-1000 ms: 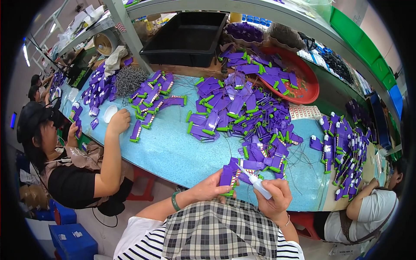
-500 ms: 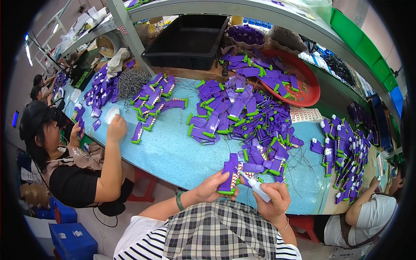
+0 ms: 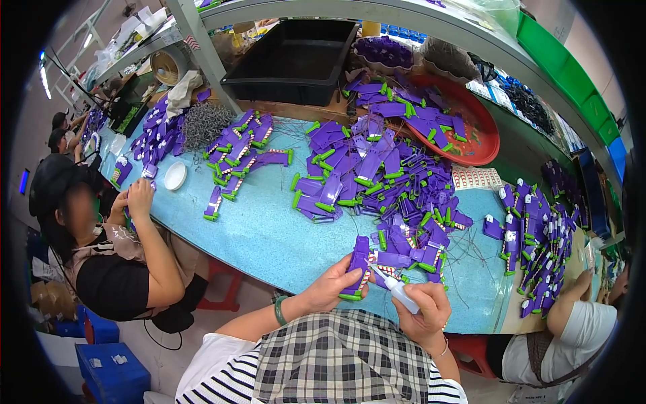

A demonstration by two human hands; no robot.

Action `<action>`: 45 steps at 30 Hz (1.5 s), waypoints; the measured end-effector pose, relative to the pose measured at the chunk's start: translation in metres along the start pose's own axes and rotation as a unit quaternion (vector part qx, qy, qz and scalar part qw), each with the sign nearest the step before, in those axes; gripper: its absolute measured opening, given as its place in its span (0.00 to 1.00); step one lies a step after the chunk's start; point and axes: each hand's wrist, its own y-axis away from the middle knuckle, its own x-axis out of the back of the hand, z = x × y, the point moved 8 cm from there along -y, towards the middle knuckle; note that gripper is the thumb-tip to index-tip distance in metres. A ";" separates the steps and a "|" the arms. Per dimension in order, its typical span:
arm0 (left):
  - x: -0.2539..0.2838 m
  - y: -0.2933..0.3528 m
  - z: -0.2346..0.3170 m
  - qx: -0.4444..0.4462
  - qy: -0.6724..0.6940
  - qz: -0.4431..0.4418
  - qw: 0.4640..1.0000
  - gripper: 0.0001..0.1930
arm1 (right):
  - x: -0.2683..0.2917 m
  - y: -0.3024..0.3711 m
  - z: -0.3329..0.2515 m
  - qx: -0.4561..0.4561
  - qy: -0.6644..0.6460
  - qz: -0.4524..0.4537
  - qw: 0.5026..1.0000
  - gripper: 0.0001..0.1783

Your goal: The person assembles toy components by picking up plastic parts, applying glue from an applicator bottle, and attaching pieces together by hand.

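Note:
Near the table's front edge, my left hand is closed on a purple plastic part with a green end and a red-and-white striped strip along its side. My right hand grips a small white squeeze bottle. Its thin nozzle points left at the purple part, close to the striped strip; whether the tip touches I cannot tell. Just beyond both hands spreads a heap of similar purple parts with green ends and thin wires.
A red basin and a black tray stand at the back. A sticker sheet lies by the heap. More purple parts are piled at right. Co-workers sit on either side; a white dish is near the left one.
My left hand has turned the purple part slightly more upright; my right hand stays almost still. The left co-worker's hand has moved from the white dish back toward their other hand.

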 end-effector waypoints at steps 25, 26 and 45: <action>0.000 0.002 -0.011 0.009 0.139 -0.035 0.990 0.21 | 0.002 0.000 0.002 0.002 -0.004 0.004 1.000 0.24; 0.000 0.002 -0.011 0.009 0.154 -0.040 0.987 0.21 | 0.002 0.000 0.002 0.004 -0.004 0.003 1.000 0.24; -0.006 -0.003 0.001 -0.016 0.123 -0.033 0.992 0.16 | 0.003 -0.001 0.003 -0.004 -0.003 -0.004 1.000 0.25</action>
